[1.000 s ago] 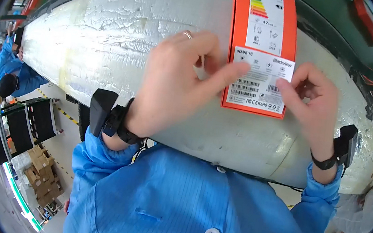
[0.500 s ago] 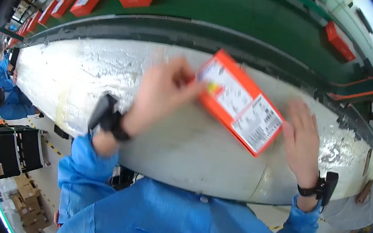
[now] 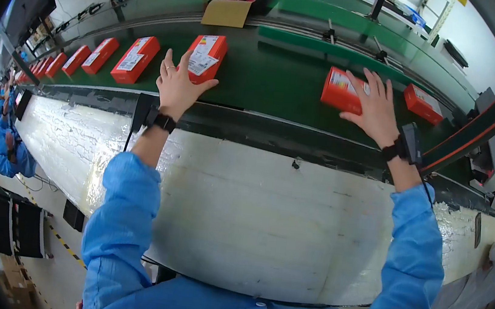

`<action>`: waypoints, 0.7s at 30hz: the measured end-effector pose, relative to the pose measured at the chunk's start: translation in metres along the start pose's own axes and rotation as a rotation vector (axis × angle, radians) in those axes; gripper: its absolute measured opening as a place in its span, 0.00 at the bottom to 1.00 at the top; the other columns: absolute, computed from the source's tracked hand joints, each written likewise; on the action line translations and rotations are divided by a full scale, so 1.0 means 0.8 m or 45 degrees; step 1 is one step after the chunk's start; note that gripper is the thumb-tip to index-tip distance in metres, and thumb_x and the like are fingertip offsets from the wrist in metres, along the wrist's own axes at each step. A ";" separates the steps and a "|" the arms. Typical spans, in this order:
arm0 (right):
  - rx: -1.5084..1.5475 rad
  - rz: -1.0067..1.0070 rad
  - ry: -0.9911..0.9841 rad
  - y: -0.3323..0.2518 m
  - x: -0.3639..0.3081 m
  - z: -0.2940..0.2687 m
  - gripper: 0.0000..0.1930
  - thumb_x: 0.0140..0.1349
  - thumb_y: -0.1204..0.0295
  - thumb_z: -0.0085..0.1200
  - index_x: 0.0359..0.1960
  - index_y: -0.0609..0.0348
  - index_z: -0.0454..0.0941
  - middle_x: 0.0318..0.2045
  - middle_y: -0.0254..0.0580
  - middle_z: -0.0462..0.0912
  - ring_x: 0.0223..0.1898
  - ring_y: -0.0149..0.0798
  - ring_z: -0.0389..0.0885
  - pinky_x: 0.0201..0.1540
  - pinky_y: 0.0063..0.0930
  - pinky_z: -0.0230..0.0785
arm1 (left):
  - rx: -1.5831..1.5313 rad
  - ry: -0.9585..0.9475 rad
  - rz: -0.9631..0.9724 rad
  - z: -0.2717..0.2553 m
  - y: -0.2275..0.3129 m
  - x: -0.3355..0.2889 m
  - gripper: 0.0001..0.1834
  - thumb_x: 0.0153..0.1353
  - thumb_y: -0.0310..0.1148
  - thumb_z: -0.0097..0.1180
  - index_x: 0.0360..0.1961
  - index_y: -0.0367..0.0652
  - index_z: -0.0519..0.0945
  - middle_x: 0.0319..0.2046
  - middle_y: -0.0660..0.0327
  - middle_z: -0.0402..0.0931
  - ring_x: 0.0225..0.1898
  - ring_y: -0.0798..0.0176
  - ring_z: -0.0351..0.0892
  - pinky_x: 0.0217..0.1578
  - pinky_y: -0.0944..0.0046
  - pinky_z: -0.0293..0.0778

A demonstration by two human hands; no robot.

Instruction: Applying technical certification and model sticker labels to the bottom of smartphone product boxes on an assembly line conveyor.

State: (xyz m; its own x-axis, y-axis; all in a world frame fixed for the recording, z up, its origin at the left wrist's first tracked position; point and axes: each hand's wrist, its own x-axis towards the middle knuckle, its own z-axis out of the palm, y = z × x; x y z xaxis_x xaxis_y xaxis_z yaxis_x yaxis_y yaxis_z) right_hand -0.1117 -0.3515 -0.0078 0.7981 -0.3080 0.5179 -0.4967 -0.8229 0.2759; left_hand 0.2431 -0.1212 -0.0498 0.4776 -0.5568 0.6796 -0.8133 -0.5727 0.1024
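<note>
Both my arms reach out over the green conveyor belt (image 3: 267, 89). My left hand (image 3: 178, 89), fingers spread, is at the near side of a red box (image 3: 212, 59) with white labels; its thumb and fingers are apart around the near end, and I cannot tell whether they touch it. Farther right, my right hand (image 3: 376, 111) is open, its fingers stretched over the right part of another red box (image 3: 335, 91). That hand hides part of the box's top, and contact is unclear. A third red box (image 3: 424, 104) lies just beyond it to the right.
More red boxes (image 3: 136, 59) line the belt to the left. A green guide rail (image 3: 350, 53) runs along the far side, near a dark tray with a brown cardboard flap (image 3: 227, 13). The white worktable (image 3: 252, 216) lies before me. Another person (image 3: 1, 142) sits far left.
The labelled red box that lay on the worktable between my hands is off it. Both hands have moved forward from the table to over the belt, and my left fingers have spread.
</note>
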 end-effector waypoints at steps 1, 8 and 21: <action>-0.002 0.030 0.067 -0.005 0.008 0.008 0.42 0.50 0.52 0.66 0.67 0.46 0.63 0.60 0.50 0.67 0.64 0.53 0.62 0.67 0.55 0.52 | 0.014 -0.093 -0.095 0.010 -0.006 0.008 0.46 0.45 0.54 0.71 0.64 0.52 0.67 0.62 0.45 0.59 0.63 0.41 0.63 0.58 0.50 0.67; 0.793 -0.029 0.036 -0.135 -0.051 0.001 0.13 0.55 0.64 0.62 0.39 0.56 0.80 0.48 0.42 0.75 0.54 0.45 0.71 0.55 0.38 0.66 | -0.322 -0.354 -0.113 -0.008 0.009 0.002 0.34 0.46 0.45 0.70 0.55 0.47 0.77 0.53 0.45 0.68 0.53 0.43 0.75 0.52 0.54 0.74; 2.063 0.674 -0.767 -0.164 -0.131 -0.098 0.09 0.62 0.70 0.61 0.30 0.63 0.78 0.22 0.30 0.79 0.24 0.20 0.74 0.28 0.18 0.65 | -0.540 -0.701 0.325 -0.242 0.164 -0.225 0.53 0.35 0.60 0.73 0.64 0.51 0.69 0.65 0.47 0.55 0.58 0.40 0.66 0.49 0.52 0.71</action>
State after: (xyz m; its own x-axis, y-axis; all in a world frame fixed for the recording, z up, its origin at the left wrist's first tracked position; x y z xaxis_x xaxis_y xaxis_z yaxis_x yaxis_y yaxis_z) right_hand -0.1571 -0.1741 -0.0350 0.8671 -0.4731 -0.1560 -0.2169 -0.0765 -0.9732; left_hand -0.0144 0.0205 -0.0181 0.2631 -0.9267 0.2683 -0.9266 -0.1653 0.3378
